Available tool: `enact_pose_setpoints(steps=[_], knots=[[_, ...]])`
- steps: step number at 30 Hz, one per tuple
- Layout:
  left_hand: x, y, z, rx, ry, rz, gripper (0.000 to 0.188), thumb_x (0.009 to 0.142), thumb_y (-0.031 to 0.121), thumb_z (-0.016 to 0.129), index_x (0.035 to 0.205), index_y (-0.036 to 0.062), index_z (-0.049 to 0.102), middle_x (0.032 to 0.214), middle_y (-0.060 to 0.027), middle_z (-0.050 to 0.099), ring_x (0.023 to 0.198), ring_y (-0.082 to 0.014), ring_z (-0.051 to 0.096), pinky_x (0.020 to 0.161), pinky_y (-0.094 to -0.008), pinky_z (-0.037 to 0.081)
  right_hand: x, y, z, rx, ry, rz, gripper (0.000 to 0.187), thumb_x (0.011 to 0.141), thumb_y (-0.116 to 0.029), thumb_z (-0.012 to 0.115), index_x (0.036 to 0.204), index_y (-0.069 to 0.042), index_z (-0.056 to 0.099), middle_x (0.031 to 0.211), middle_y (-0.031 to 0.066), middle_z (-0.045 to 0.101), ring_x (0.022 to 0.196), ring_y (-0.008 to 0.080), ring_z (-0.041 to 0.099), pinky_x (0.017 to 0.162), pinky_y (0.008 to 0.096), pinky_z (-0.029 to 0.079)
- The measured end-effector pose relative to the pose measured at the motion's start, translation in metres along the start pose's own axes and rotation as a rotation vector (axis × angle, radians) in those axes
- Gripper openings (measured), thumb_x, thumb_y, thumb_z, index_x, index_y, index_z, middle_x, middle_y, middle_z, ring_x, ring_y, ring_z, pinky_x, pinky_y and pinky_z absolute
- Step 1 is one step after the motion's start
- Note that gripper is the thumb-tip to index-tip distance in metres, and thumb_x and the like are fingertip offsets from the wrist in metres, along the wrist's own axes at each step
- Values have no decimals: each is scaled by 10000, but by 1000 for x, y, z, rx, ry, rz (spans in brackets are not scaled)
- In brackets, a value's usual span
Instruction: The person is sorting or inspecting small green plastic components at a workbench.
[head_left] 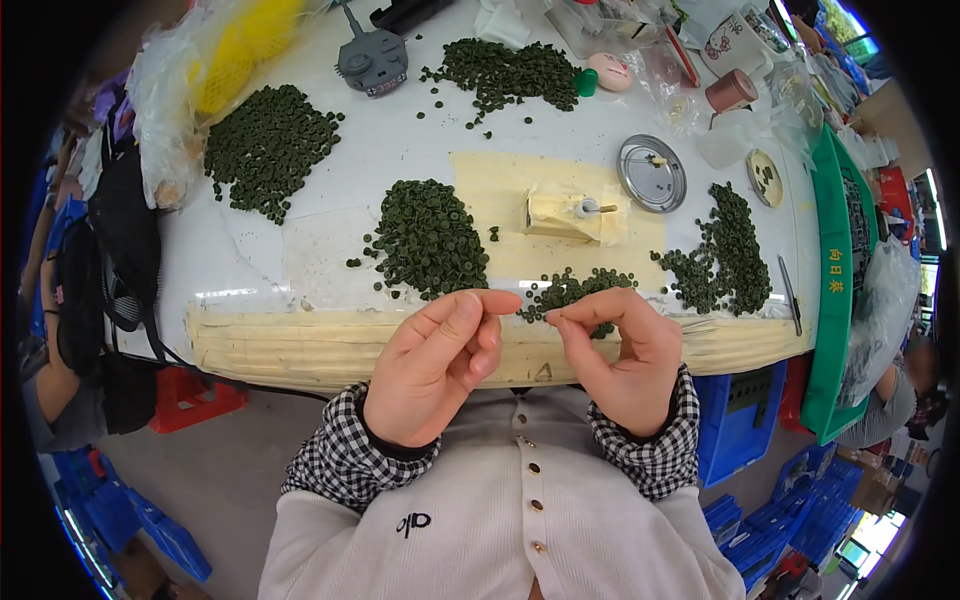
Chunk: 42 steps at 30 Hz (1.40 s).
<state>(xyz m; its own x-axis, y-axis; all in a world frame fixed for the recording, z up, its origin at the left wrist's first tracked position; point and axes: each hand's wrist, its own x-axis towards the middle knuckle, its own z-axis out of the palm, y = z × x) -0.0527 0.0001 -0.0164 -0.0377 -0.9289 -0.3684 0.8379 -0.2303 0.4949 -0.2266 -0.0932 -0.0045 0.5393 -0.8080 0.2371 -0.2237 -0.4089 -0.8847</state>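
Observation:
Above the near edge of the table, my left hand point(432, 362) has its thumb and forefinger drawn together and the other fingers curled in. My right hand point(628, 352) faces it in a pinch, a small gap between the two sets of fingertips. Whatever either pinch holds is too small to make out. Just beyond the fingertips lies a small heap of dark green round parts point(572, 290), like tiny model wheels. A bigger heap of such wheels point(430, 235) spreads past my left hand. Behind the small heap, a little pot with a stick in it point(587, 207) sits on a tape-covered block point(548, 222).
More dark green heaps lie at far left point(270, 150), far middle point(505, 75) and right point(735, 255). A round metal lid point(650, 185), a slim dark tool point(790, 295) and a green tray point(830, 300) are on the right. A grey model turret point(372, 62) stands at the back.

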Motion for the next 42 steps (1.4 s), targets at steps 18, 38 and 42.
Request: enact_pose_setpoints(steps=[18, 38, 42], knots=[[2, -7, -6, -5, -63, 41, 211, 988, 127, 506, 1153, 19, 582, 1039, -75, 647, 860, -83, 586, 781, -203, 493, -4, -3, 0, 535, -158, 279, 151, 832, 88, 628, 980, 59, 616, 946, 132, 689, 889, 161, 678, 798, 261, 533], [2, -12, -2, 248, 17, 206, 129, 877, -25, 632, 1006, -22, 644, 940, -124, 692, 820, -136, 660, 741, -252, 539, -3, -3, 13, 246, -18, 52, 114, 759, 45, 686, 868, 16, 665, 846, 98, 653, 743, 182, 621, 668, 271, 489], [2, -14, -2, 260, 24, 236, 121, 875, -30, 633, 995, -26, 648, 939, -127, 694, 824, -139, 664, 749, -256, 543, -2, -4, 13, 164, -4, -40, 129, 750, 54, 690, 871, 14, 664, 849, 104, 653, 745, 201, 635, 663, 275, 499]])
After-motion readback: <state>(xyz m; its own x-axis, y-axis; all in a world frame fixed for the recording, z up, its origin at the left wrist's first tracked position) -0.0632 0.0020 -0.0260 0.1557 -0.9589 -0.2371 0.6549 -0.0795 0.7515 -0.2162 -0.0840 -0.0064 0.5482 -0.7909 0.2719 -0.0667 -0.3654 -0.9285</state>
